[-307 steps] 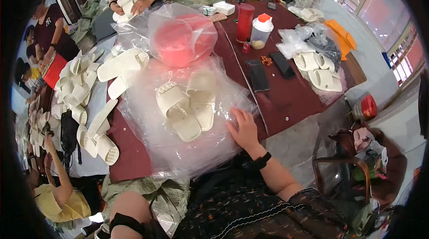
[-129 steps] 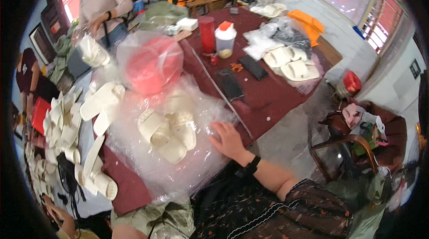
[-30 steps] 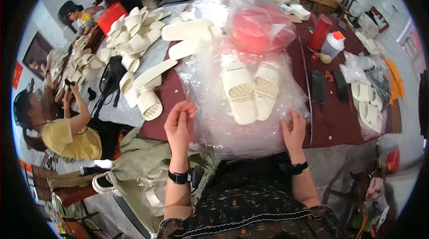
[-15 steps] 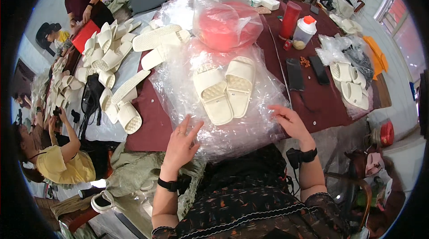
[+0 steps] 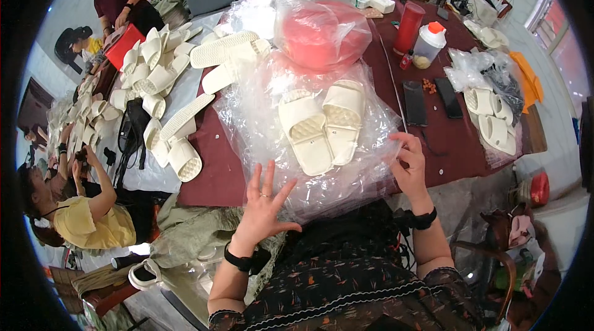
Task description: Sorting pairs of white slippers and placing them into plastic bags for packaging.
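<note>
A pair of cream slide sandals [image 5: 322,125] lies side by side on a pile of clear plastic bags [image 5: 309,158] on the dark red table [image 5: 210,170]. My left hand [image 5: 263,204] hovers at the pile's near left edge, fingers spread, holding nothing. My right hand [image 5: 409,164] is at the pile's right edge, its fingers pinching the plastic film there. A black band sits on each wrist.
A red tub wrapped in plastic [image 5: 322,31] stands behind the sandals. More cream sandals [image 5: 161,71] are heaped at the left, and bagged ones [image 5: 492,117] at the right. Two phones [image 5: 427,99], a red cylinder [image 5: 409,26] and a jar [image 5: 428,43] are there. Other people sit at the left.
My view has swung back over the table. Both hands have come to the near edges of the plastic pile; my left hand lifted and spread, my right hand took hold of the film.
</note>
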The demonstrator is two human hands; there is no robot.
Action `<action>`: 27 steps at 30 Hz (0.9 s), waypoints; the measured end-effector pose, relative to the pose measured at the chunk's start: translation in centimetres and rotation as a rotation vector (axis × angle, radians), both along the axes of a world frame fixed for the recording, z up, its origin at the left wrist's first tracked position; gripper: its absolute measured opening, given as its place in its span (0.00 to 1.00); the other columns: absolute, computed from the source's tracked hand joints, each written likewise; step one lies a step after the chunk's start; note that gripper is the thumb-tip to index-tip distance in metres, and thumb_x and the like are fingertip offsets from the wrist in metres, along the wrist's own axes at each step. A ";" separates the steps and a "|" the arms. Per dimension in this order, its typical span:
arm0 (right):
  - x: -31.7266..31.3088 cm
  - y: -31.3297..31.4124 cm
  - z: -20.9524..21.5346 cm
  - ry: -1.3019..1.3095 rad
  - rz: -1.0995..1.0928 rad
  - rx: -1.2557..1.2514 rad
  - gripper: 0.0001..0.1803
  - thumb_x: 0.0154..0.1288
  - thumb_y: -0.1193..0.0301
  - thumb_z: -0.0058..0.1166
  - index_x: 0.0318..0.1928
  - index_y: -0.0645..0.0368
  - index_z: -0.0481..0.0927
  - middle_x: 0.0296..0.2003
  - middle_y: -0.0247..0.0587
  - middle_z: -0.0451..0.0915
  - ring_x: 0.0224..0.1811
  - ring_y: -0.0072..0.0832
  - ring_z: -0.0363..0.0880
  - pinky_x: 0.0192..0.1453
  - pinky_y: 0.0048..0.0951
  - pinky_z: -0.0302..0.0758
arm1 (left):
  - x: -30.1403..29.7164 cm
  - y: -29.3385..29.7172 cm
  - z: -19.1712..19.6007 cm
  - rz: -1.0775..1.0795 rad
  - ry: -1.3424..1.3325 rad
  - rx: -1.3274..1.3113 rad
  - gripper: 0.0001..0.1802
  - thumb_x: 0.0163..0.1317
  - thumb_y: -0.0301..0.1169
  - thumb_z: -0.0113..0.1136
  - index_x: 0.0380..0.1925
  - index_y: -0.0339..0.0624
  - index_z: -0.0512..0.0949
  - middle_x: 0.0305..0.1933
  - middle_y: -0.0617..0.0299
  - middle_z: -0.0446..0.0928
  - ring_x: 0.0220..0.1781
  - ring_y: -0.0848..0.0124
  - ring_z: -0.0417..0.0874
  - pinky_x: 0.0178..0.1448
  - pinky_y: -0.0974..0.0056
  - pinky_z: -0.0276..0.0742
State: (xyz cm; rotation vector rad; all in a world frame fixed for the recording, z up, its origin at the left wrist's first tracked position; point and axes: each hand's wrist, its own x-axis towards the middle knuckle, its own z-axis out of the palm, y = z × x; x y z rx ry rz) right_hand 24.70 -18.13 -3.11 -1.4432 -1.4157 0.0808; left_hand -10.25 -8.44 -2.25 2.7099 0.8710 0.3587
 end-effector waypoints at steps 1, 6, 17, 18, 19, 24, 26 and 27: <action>0.0 0.1 -0.1 0.000 -0.016 0.005 0.04 0.58 0.75 0.65 0.35 0.60 0.86 0.36 0.34 0.79 0.39 0.28 0.72 0.44 0.27 0.69 | 0.3 -0.2 -0.3 0.001 0.001 0.000 0.59 0.30 0.51 0.83 0.69 0.60 0.68 0.81 0.40 0.41 0.80 0.35 0.42 0.77 0.38 0.52; -0.6 0.3 -1.3 0.453 -0.026 -0.105 0.04 0.66 0.76 0.60 0.39 0.62 0.85 0.33 0.30 0.81 0.34 0.17 0.73 0.40 0.20 0.69 | 1.8 -0.6 -1.7 -0.008 -0.173 0.149 0.37 0.51 0.33 0.74 0.64 0.53 0.74 0.79 0.46 0.53 0.78 0.39 0.50 0.75 0.42 0.59; -0.3 0.0 -2.0 0.247 -0.091 -0.096 0.08 0.70 0.76 0.54 0.46 0.63 0.83 0.35 0.29 0.82 0.34 0.13 0.74 0.36 0.18 0.69 | 2.3 0.4 -0.8 0.175 -0.536 -0.077 0.18 0.59 0.25 0.60 0.51 0.42 0.81 0.57 0.53 0.78 0.58 0.51 0.75 0.62 0.53 0.71; -0.4 0.0 -2.1 0.335 -0.068 -0.050 0.08 0.71 0.75 0.54 0.46 0.62 0.83 0.35 0.29 0.81 0.34 0.13 0.74 0.35 0.18 0.69 | 2.1 0.4 -1.1 0.172 -0.533 -0.094 0.18 0.59 0.28 0.61 0.51 0.41 0.81 0.57 0.52 0.78 0.56 0.51 0.76 0.60 0.53 0.72; -0.6 0.0 -2.1 0.423 -0.044 -0.004 0.08 0.72 0.74 0.53 0.45 0.62 0.83 0.34 0.29 0.81 0.33 0.13 0.75 0.34 0.18 0.69 | 1.8 0.4 -1.3 0.171 -0.533 -0.092 0.18 0.59 0.28 0.61 0.51 0.41 0.81 0.57 0.52 0.78 0.56 0.51 0.76 0.60 0.53 0.72; -0.9 -1.1 -1.2 0.735 -0.067 -0.182 0.09 0.75 0.71 0.50 0.45 0.62 0.82 0.36 0.32 0.82 0.32 0.16 0.77 0.34 0.21 0.71 | 1.6 -0.6 -0.7 0.090 -0.433 -0.093 0.33 0.57 0.43 0.68 0.61 0.41 0.73 0.53 0.49 0.77 0.50 0.58 0.77 0.52 0.56 0.76; -0.8 -1.2 -1.7 0.772 -0.050 -0.163 0.10 0.76 0.71 0.49 0.45 0.62 0.82 0.36 0.33 0.83 0.31 0.17 0.78 0.34 0.22 0.72 | 1.3 -1.3 -1.3 0.192 -0.518 -0.213 0.33 0.60 0.43 0.65 0.62 0.40 0.72 0.51 0.50 0.77 0.48 0.63 0.78 0.48 0.59 0.76; -0.7 -1.3 -1.9 0.809 -0.018 -0.122 0.12 0.77 0.68 0.47 0.45 0.62 0.82 0.37 0.35 0.83 0.32 0.19 0.79 0.35 0.23 0.72 | 1.2 -1.4 -1.6 0.295 -0.602 -0.334 0.32 0.64 0.44 0.63 0.63 0.38 0.70 0.49 0.51 0.78 0.45 0.67 0.78 0.44 0.62 0.77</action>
